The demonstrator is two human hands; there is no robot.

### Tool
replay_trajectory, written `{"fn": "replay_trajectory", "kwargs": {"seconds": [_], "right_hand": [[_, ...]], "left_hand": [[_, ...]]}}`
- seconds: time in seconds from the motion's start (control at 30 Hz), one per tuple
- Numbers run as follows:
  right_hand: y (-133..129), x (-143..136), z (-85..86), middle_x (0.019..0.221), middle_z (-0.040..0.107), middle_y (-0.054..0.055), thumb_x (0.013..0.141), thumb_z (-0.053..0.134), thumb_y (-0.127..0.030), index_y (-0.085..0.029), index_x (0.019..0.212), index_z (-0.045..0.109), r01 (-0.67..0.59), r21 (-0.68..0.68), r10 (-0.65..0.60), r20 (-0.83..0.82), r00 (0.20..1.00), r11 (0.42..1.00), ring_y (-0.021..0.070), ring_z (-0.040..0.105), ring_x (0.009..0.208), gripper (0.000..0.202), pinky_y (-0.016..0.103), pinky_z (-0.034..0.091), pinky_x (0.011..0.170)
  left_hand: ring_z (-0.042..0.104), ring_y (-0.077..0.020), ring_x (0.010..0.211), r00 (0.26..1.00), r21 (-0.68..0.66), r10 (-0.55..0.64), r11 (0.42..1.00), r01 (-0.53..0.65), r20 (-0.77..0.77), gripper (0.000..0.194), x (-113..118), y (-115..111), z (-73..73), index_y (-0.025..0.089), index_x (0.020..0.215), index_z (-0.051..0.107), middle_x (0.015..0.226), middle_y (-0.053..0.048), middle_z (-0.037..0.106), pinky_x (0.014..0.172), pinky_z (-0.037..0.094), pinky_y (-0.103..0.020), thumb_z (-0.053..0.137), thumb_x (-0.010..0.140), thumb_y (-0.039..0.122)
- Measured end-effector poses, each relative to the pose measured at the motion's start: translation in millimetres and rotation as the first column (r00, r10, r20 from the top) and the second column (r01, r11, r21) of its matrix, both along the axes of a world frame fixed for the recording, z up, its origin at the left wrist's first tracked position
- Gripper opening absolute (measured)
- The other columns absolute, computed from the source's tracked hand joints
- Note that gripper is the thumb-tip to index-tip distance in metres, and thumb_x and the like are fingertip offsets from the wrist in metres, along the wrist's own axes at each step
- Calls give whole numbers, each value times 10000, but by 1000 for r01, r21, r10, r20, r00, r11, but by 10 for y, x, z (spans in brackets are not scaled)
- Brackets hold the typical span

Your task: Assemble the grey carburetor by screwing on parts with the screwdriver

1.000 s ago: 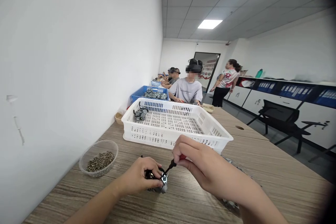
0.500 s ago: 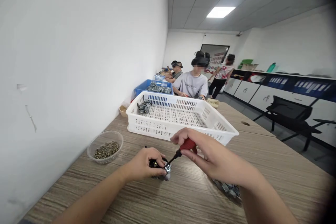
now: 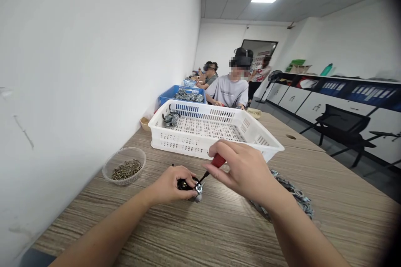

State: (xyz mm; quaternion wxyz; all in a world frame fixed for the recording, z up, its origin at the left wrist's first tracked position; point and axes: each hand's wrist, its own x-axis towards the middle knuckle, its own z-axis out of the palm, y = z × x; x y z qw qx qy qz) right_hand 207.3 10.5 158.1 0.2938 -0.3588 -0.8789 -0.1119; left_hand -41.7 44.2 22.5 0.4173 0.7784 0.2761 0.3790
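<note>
My left hand point(image 3: 173, 184) is closed around a small black and silver metal part point(image 3: 198, 192), pressed near the tabletop. A red-handled screwdriver point(image 3: 218, 160) is gripped in my right hand point(image 3: 239, 167), its dark shaft slanting down to the left. The screwdriver's tip meets the silver end of the part beside my left fingertips. Partly behind my right forearm lies a heap of grey metal parts point(image 3: 300, 200). To the left of my left hand stands a clear round bowl point(image 3: 108, 170) of small brass-coloured screws point(image 3: 127, 170).
A white perforated basket point(image 3: 178, 142) with a few metal assemblies point(image 3: 171, 117) stands just beyond my hands. Behind it is a blue crate point(image 3: 166, 96) of metal parts. A person in a grey shirt point(image 3: 228, 91) sits across. The white wall point(image 3: 94, 71) borders the left.
My right hand and the screwdriver have shifted slightly left, and the wrist has turned. More of the metal heap shows beside my right forearm. The camera view has tilted a little downward.
</note>
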Motion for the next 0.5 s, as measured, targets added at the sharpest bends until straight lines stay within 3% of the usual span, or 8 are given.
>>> {"fn": "replay_trajectory", "kwargs": {"seconds": [0.03,0.1,0.17,0.23,0.3,0.37,0.43,0.5], "right_hand": [[-35,7,38,1044,734,62,1056,675,-371,-240,1110,572,-72,-104,70,-25,997,992,231,699,877,175,340,508,718],[-99,44,118,1325,669,117,1053,608,-227,-243,1219,534,-245,-300,224,-102,969,922,244,682,1153,182,368,565,936],[-136,101,178,1382,641,104,1074,534,-154,-260,1256,533,-362,-435,325,-158,932,824,214,659,1223,211,354,560,1013],[-137,151,200,1280,687,63,1114,516,-170,-279,1264,564,-388,-503,349,-174,921,772,181,687,1128,192,318,569,955],[-109,165,182,1152,720,30,1134,557,-233,-282,1230,604,-363,-484,330,-155,931,796,166,702,1009,117,297,560,873],[-64,132,133,1045,726,14,1126,613,-296,-265,1133,639,-293,-372,280,-89,956,881,166,695,909,41,293,528,791],[-16,70,67,872,692,-6,1116,638,-345,-240,987,636,-174,-175,174,-13,985,969,159,647,752,166,294,450,665],[23,6,12,725,620,-25,1115,627,-376,-229,878,596,-41,2,41,21,999,999,151,565,620,281,304,343,572]], "left_hand": [[783,-298,1183,1000,1,5,1000,-5,-11,114,1,-4,13,213,863,822,1007,-68,853,1007,579,-365,912,802,248],[779,-298,1189,999,1,9,1000,-9,-39,114,0,-15,43,212,872,821,1008,-65,855,1012,571,-362,909,810,252],[773,-301,1206,998,-2,9,1000,-9,-68,123,-4,-26,73,213,896,828,1043,-69,858,1025,562,-364,907,819,268],[773,-300,1199,996,-11,10,1000,-11,-92,126,-10,-36,99,214,909,833,1061,-71,858,1030,555,-365,903,823,275],[773,-298,1194,994,-21,20,1000,-22,-107,130,-13,-42,116,215,911,832,1067,-69,857,1035,550,-365,904,820,271],[771,-298,1202,993,-27,24,999,-27,-112,136,-12,-45,125,216,910,828,1071,-66,855,1043,546,-366,909,814,268],[768,-299,1217,993,-30,26,999,-29,-111,135,-7,-46,129,216,900,824,1068,-65,854,1046,545,-364,912,809,262],[768,-301,1230,994,-31,23,999,-26,-108,126,-3,-47,133,217,890,824,1068,-66,855,1046,547,-361,912,809,254]]}}
